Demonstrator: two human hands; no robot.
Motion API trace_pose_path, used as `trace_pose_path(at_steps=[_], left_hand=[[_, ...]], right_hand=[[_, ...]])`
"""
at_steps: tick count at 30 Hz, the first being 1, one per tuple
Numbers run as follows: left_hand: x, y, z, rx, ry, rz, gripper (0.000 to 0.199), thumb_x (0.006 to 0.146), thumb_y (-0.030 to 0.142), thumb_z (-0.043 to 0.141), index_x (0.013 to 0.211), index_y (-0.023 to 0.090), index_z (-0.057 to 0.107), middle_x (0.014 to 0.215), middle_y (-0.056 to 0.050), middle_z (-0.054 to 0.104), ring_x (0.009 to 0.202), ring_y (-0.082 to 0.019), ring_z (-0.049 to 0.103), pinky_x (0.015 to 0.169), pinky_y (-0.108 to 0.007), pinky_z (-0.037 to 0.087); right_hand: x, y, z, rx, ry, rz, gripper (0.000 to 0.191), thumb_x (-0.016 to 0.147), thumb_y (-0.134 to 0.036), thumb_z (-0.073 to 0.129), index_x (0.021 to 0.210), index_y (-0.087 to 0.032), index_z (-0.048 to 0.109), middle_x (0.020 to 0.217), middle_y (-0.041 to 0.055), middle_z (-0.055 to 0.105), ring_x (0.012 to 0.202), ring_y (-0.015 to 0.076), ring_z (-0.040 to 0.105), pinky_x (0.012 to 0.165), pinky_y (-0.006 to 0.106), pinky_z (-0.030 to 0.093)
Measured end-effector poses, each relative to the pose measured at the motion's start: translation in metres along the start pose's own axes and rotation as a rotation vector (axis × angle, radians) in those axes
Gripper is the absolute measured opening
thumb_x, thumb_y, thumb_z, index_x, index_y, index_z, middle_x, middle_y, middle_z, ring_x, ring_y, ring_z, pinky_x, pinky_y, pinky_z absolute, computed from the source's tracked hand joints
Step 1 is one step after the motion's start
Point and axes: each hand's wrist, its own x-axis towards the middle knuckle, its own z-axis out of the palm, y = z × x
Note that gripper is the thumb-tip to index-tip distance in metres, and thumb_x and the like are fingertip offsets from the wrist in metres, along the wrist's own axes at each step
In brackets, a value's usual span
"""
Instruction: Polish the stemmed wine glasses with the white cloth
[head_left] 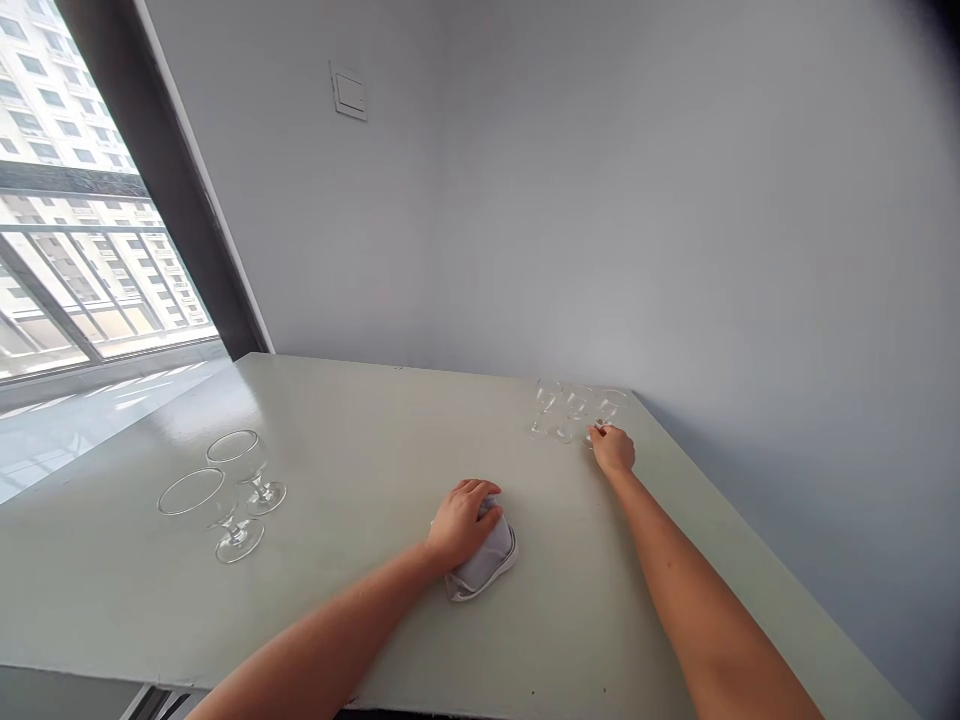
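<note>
1. A person's right hand [615, 448] reaches to the far right corner of a pale table [360, 430], fingers pinched narrow at the lower part of the right glass [610, 404].
2. Left of that hand, a middle glass [575, 408] and a left glass [545, 402] complete a close row of three near the far edge, where the grey wall [675, 200] rises behind.
3. The left hand [465, 522] lies over a folded cloth [487, 562] near mid-table, fingers gently curved, thumb apart; whether it grips the fabric cannot be told.
4. A broad stretch of tabletop separates that hand from two larger glasses, the nearer [217, 514] and the farther [253, 470], upright side by side toward the table's left edge.
5. The table's right edge slants along the wall beyond the right forearm; both forearms cross the front edge, well apart.
6. All five glasses are clear, stemmed and round-footed; the larger pair have wide round rims.
7. The cloth is soft, pale grey-lilac and layered, with rounded folds; the smooth tabletop shines toward the window [97, 200].
</note>
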Motion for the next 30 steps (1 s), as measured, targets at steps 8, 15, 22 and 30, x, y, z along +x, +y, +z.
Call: trace_pose_path(at_steps=[8, 15, 22, 30], left_hand=[[-0.001, -0.001, 0.002, 0.006, 0.006, 0.018, 0.026, 0.078, 0.026, 0.049, 0.103, 0.024, 0.058, 0.104, -0.003, 0.061, 0.101, -0.02, 0.05, 0.086, -0.035, 0.039], [-0.003, 0.009, -0.005, -0.031, 0.127, 0.061, 0.031, 0.077, 0.022, 0.052, 0.108, 0.023, 0.054, 0.114, -0.004, 0.055, 0.109, -0.019, 0.046, 0.092, -0.036, 0.038], [-0.034, 0.037, -0.051, -0.398, 0.728, 0.031, 0.013, 0.082, 0.019, 0.045, 0.092, 0.02, 0.054, 0.105, -0.007, 0.055, 0.1, -0.017, 0.051, 0.084, -0.032, 0.041], [-0.131, -0.044, -0.113, -0.121, 1.519, -0.49, 0.032, 0.069, 0.028, 0.06, 0.093, 0.019, 0.041, 0.116, -0.006, 0.043, 0.106, -0.019, 0.045, 0.088, -0.037, 0.035]], right_hand=[[0.011, 0.002, 0.008, 0.002, -0.008, 0.009, 0.029, 0.075, -0.039, 0.047, 0.071, -0.017, 0.064, 0.079, 0.0104, 0.065, 0.073, 0.0225, 0.057, 0.057, 0.029, 0.036], [-0.002, 0.006, -0.006, 0.039, -0.001, -0.034, 0.038, 0.07, -0.042, 0.053, 0.097, -0.017, 0.061, 0.088, 0.0098, 0.064, 0.078, 0.0232, 0.057, 0.063, 0.031, 0.038], [-0.026, 0.031, -0.046, 0.148, 0.079, -0.118, 0.032, 0.067, -0.039, 0.053, 0.092, -0.02, 0.059, 0.073, 0.0072, 0.062, 0.067, 0.0238, 0.056, 0.062, 0.034, 0.039], [-0.124, -0.032, -0.062, 0.34, -0.128, -0.449, 0.026, 0.072, -0.038, 0.049, 0.085, -0.019, 0.06, 0.071, 0.004, 0.061, 0.063, 0.0177, 0.056, 0.06, 0.03, 0.043]])
